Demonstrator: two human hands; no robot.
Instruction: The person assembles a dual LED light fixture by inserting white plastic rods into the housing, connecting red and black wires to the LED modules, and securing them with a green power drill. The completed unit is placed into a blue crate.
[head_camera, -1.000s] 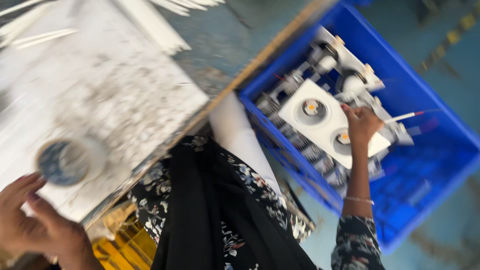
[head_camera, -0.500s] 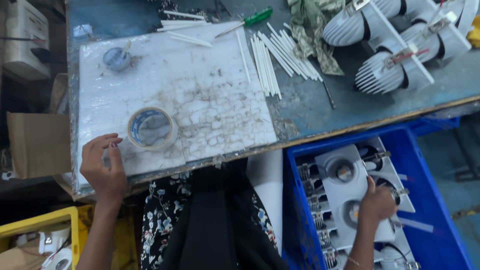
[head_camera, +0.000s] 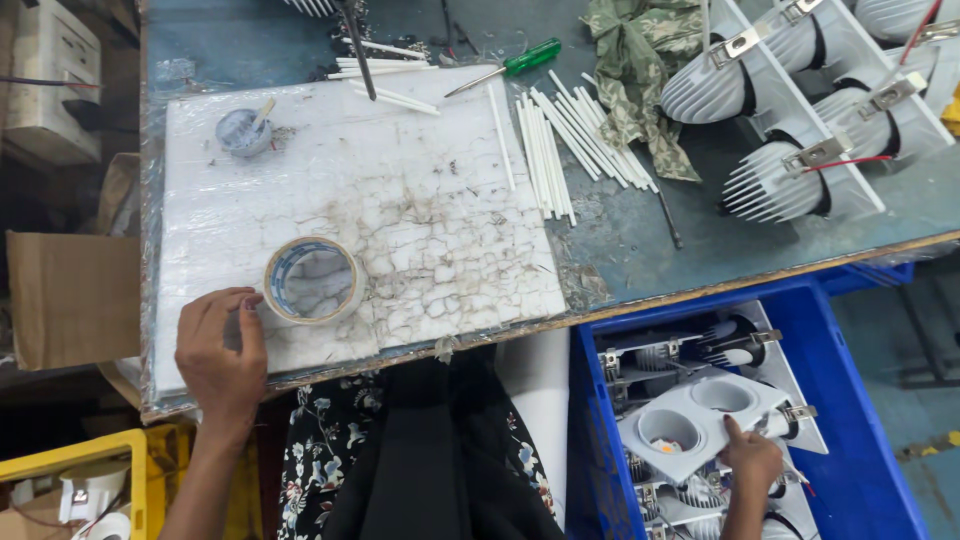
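Left hand (head_camera: 222, 352) lies flat, fingers loosely spread and holding nothing, at the near edge of the bench on a cracked white board (head_camera: 420, 230), fingertips just beside a roll of tape (head_camera: 313, 281) that lies flat on the board. Right hand (head_camera: 750, 462) reaches down into a blue crate (head_camera: 860, 400) below the bench's near right edge, fingers closed on the edge of a white twin light fitting (head_camera: 700, 415) lying on top of other fittings. On the bench's far side: white sticks (head_camera: 570, 145), a green-handled screwdriver (head_camera: 505, 66), a crumpled green cloth (head_camera: 630, 70), a small dish (head_camera: 243, 131), and finned lamp units (head_camera: 790, 120) at the right corner.
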